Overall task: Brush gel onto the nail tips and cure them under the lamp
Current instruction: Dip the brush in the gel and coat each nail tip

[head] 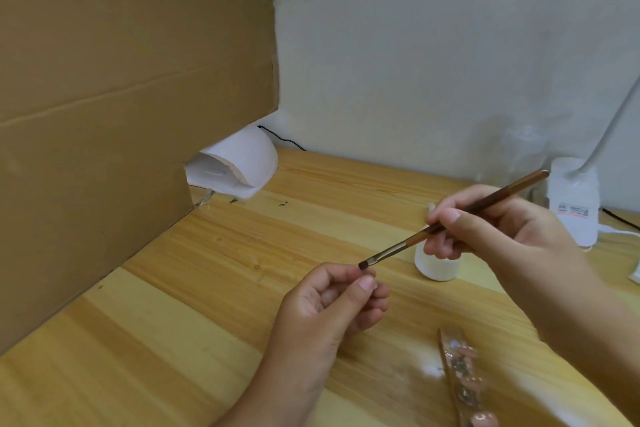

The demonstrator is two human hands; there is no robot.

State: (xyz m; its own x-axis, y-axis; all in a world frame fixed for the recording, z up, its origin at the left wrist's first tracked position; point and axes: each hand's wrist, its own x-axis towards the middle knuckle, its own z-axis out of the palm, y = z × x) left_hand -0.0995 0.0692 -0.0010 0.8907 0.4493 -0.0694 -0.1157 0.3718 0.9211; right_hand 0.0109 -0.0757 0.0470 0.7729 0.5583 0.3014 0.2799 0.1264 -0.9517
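— Where are we holding things?

— Our right hand (485, 222) pinches the brush (502, 196) partway down its handle, thumb against forefinger. The bristles (363, 265) point down toward our left hand (332, 302). That hand has its thumb and fingertips closed tight together. We judge a nail tip sits in that pinch, though it is too small to make out.

— So the bristles meet right at those fingertips. What worries us?

— Gel on skin. The pinch covers most of whatever we hold, so a broad stroke could smear our own fingers, and a slick tip may slip out.

— And around the hands?

— The white pot (436, 269) stands just under our right knuckles, so dropping that hand could tip it. The strip of tips (460, 378) lies on the table (207, 305), nearer us than the left hand and close beside our right forearm. A lazy elbow could sweep it.

— The lamp?

— The lamp (242, 163) sits well beyond the left hand, half tucked behind the cardboard (138, 80). Carrying a wet tip that far, we might brush it on the cardboard edge.
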